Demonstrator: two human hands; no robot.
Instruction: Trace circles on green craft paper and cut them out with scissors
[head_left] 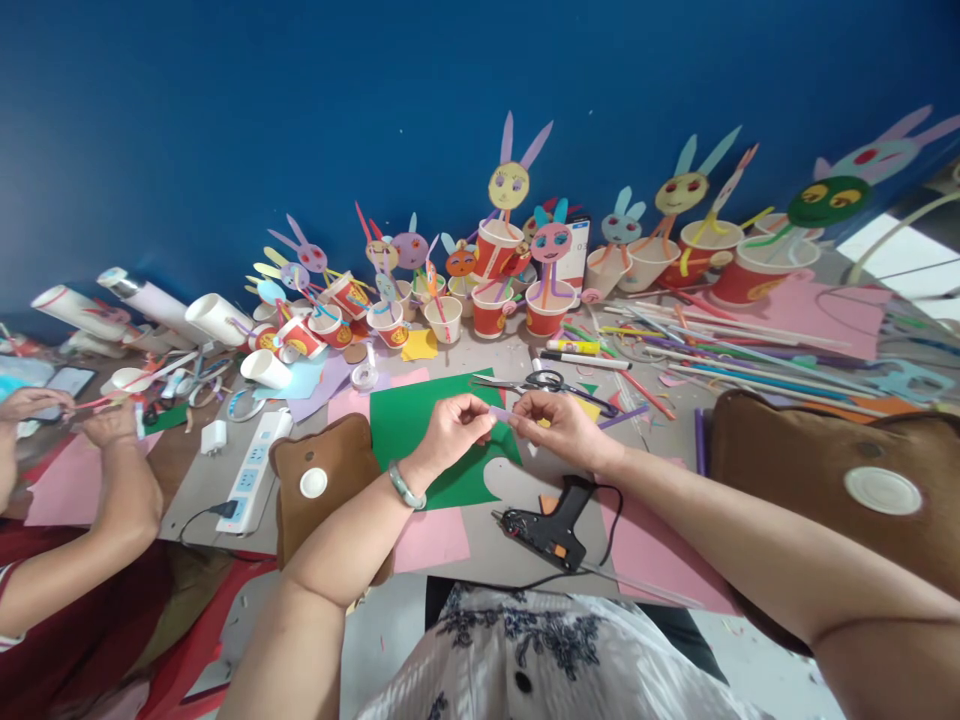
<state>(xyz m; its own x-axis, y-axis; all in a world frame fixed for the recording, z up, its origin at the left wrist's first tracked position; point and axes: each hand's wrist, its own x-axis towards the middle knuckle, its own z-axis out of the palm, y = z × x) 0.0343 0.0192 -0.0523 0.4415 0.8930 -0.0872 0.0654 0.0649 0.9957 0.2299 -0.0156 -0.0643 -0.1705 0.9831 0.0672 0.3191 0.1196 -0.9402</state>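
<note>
Between my two hands a small strip of light purple paper is stretched, pinched at both ends. My left hand grips one end in closed fingertips, over a green paper sheet. On the other end, the fingers of my right hand are closed too. Scissors lie just beyond my hands. Nearer to me is a black hot glue gun with its cord. A rounded piece is cut out of the green sheet's lower right edge.
Decorated paper cups with rabbit faces line the blue wall. Brown cushions lie on both sides. A power strip is at left, near a co-worker's arm. Straws and sticks spread at right.
</note>
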